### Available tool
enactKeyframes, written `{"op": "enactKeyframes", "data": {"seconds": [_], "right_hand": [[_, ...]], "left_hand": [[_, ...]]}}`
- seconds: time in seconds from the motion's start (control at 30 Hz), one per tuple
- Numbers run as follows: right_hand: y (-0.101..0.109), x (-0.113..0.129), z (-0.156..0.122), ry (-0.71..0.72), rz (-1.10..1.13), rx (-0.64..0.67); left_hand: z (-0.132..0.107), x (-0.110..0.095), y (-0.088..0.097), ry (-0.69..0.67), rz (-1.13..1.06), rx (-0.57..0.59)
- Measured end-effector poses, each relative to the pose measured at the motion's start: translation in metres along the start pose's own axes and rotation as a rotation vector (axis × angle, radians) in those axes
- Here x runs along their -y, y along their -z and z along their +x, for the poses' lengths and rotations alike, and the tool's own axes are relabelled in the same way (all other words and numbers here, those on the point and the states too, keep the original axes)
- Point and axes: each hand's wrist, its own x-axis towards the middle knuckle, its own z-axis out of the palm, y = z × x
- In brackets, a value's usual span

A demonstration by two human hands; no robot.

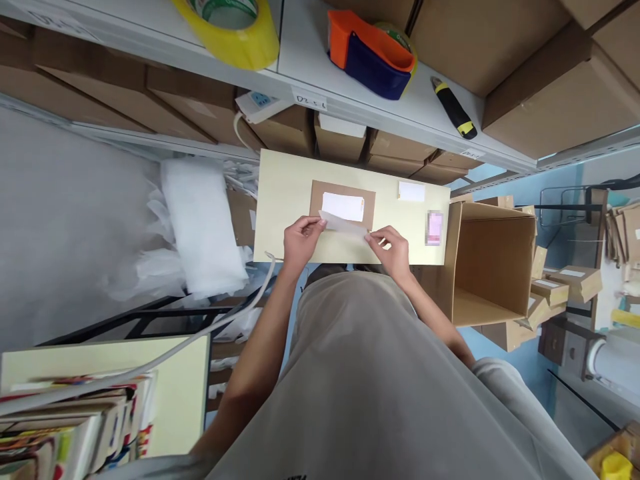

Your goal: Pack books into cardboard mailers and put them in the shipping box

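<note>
A small brown cardboard parcel [317,193] lies on a pale yellow table [285,200], with a white label [343,205] on its top. In front of the parcel, both hands hold a thin whitish strip of backing paper [345,227] by its ends. My left hand [301,239] pinches the strip's left end. My right hand [393,248] pinches its right end. Both hands hover just over the parcel's near edge.
A second white label [411,191] and a pink item [435,227] lie on the table. An open cardboard box [487,260] stands to the right. The shelf above holds yellow tape [235,30], an orange-blue tape dispenser [373,53] and a utility knife [454,108]. White foam wrap [200,223] lies left.
</note>
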Motion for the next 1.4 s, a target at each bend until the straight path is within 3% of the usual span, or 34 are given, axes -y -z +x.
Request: {"op": "enactKeyframes", "data": {"seconds": [0.2,0.43,0.57,0.9,1.2,1.4], "right_hand": [[-0.020,-0.047,0.056,-0.167,0.090,-0.055],[-0.043,-0.092,0.106,-0.228,0.177,0.051],[-0.052,-0.107,0.112,-0.243,0.168,0.052],[-0.066,-0.124,0.108,-0.254,0.065,-0.007],[-0.065,-0.127,0.125,-0.244,0.068,-0.005],[-0.063,-0.131,0.121,-0.219,0.034,0.029]], "left_hand": [[0.030,-0.003,0.011,-0.133,0.237,0.099],[0.073,0.013,0.005,-0.035,0.495,0.152],[0.086,0.021,0.003,0.021,0.535,0.187],[0.099,0.046,-0.004,-0.003,0.531,0.188],[0.119,0.055,-0.002,-0.043,0.505,0.180],[0.114,0.060,0.000,-0.029,0.466,0.216]]}}
